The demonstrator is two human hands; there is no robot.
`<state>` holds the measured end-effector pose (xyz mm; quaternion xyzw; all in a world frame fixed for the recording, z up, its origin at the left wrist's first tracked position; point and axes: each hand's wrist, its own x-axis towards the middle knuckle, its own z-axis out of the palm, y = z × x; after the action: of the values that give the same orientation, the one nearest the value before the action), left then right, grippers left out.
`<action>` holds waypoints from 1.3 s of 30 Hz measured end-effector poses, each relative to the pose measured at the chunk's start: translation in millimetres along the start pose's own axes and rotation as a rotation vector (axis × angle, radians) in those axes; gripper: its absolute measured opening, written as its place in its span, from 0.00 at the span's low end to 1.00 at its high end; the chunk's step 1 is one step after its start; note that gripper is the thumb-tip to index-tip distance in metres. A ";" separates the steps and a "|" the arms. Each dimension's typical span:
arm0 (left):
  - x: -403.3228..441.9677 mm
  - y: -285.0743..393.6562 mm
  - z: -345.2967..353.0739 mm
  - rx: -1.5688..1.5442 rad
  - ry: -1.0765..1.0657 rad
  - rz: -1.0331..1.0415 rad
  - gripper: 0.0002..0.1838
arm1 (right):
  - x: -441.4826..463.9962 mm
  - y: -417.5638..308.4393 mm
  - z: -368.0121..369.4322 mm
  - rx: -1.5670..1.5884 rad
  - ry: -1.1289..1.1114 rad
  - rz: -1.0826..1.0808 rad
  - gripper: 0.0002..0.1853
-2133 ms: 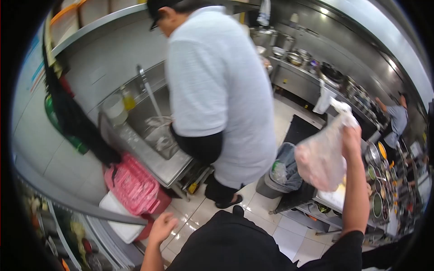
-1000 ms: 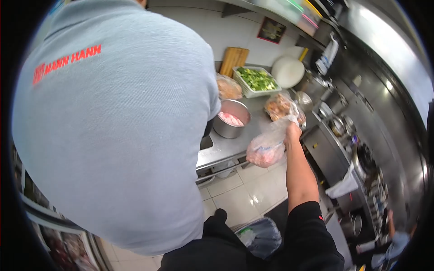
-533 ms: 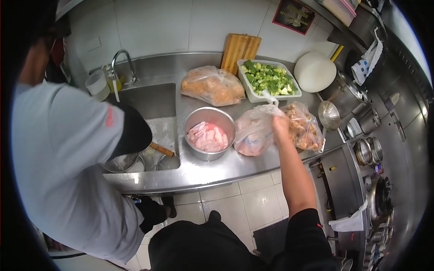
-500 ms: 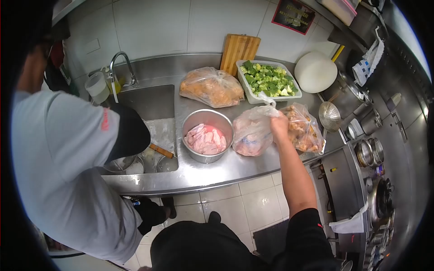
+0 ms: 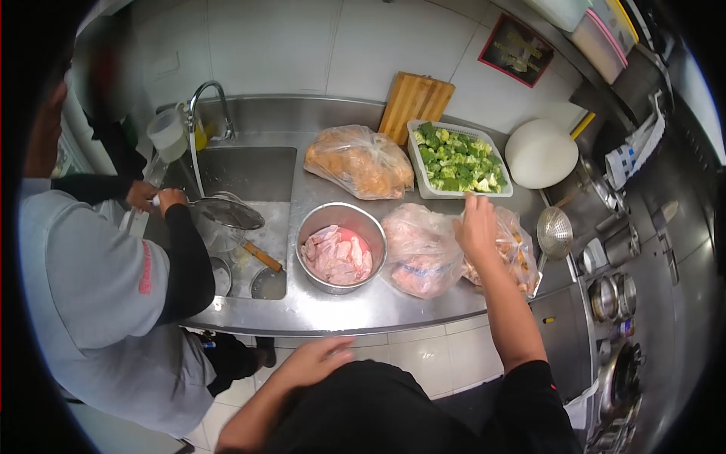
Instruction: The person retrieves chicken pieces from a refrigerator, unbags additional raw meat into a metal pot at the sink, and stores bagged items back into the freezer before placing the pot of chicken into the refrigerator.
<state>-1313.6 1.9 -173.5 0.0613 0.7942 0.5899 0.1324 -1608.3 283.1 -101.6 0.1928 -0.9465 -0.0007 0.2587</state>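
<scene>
Hovering before counter point(image 5: 355, 314): left hand point(image 5: 311, 362), blurred, fingers loosely extended, holding nothing visible | right hand point(image 5: 478, 228): fingers bent, grip indeterminable | meat bag point(image 5: 423, 257): on counter, beside pot point(image 5: 355, 216) | second bag point(image 5: 518, 256): partly hidden by right forearm point(image 5: 513, 310) | sign point(image 5: 516, 50): lettering illegible

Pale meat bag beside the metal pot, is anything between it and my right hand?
Nothing visible: your right hand is at the right edge of the pale meat bag. The brownish bag shows partly behind your forearm, not between.
</scene>
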 end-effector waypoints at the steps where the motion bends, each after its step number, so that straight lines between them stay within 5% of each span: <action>1: 27.8 12.0 8.5 0.154 -0.047 0.163 0.23 | -1.5 -1.1 -7.0 0.153 -0.060 -0.140 0.22; 2: 53.8 26.2 20.0 0.214 -0.056 0.256 0.22 | -2.7 -1.2 -8.3 0.315 -0.115 -0.275 0.21; 5: 130.8 57.4 51.2 0.409 -0.101 0.331 0.22 | -11.1 12.6 16.4 0.372 -0.803 -0.332 0.19; 8: 219.4 57.8 81.4 0.578 0.047 0.301 0.23 | -17.2 34.1 33.4 -0.032 -0.702 -0.399 0.19; 11: 281.3 47.7 106.9 0.775 0.327 0.346 0.23 | 3.7 36.5 15.5 -0.117 -0.953 -0.372 0.21; 13: 299.2 43.3 121.7 0.891 0.491 0.378 0.21 | 2.7 57.3 38.8 -0.089 -0.881 -0.449 0.22; 16: 300.4 53.3 116.8 0.840 0.145 -0.010 0.13 | -5.9 86.2 37.3 0.139 -0.479 -0.461 0.20; 18: 275.7 52.0 113.2 0.723 0.266 -0.088 0.14 | -6.8 91.7 37.8 0.381 -0.418 -0.385 0.16; 22: 213.8 51.3 112.7 0.645 0.399 -0.294 0.15 | -17.2 89.6 48.1 0.679 -0.801 -0.321 0.10; 23: 205.8 33.4 121.5 0.649 0.519 -0.291 0.08 | -19.0 75.9 52.5 0.725 -0.854 -0.398 0.09; 25: 195.6 48.7 139.2 0.756 0.693 -0.017 0.17 | -27.7 56.4 53.3 0.962 -0.632 -0.450 0.09; 26: 197.0 63.7 145.9 0.768 0.593 0.032 0.17 | -29.3 46.4 61.0 1.072 -0.582 -0.422 0.08; 27: 201.5 71.6 159.9 0.674 0.688 0.284 0.14 | -27.6 38.2 70.5 1.147 -0.506 -0.420 0.06; 29: 218.9 83.7 171.2 0.867 0.386 0.212 0.15 | -17.8 28.4 81.5 1.327 -0.537 -0.328 0.03; 31: 248.7 44.4 177.9 1.088 0.587 0.310 0.17 | -9.0 20.9 76.5 1.446 -0.542 -0.205 0.05; 33: 258.0 42.9 169.2 0.937 0.569 -0.121 0.17 | -14.8 15.8 74.1 1.450 -0.406 -0.305 0.08; 34: 261.7 41.3 165.1 0.837 0.548 -0.317 0.17 | -16.2 25.5 87.0 1.255 -0.386 -0.531 0.07; 37: 265.4 25.5 152.3 0.732 0.438 -0.347 0.16 | -20.4 34.2 65.7 0.598 -0.377 -0.959 0.16; 39: 268.3 14.7 157.3 0.667 0.552 -0.307 0.12 | -23.7 36.7 44.2 0.444 -0.427 -0.973 0.17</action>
<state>-1526.9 219.2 -238.8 -0.1770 0.9461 0.2700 -0.0252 -1624.5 321.4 -147.7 0.6513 -0.7576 0.0400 -0.0147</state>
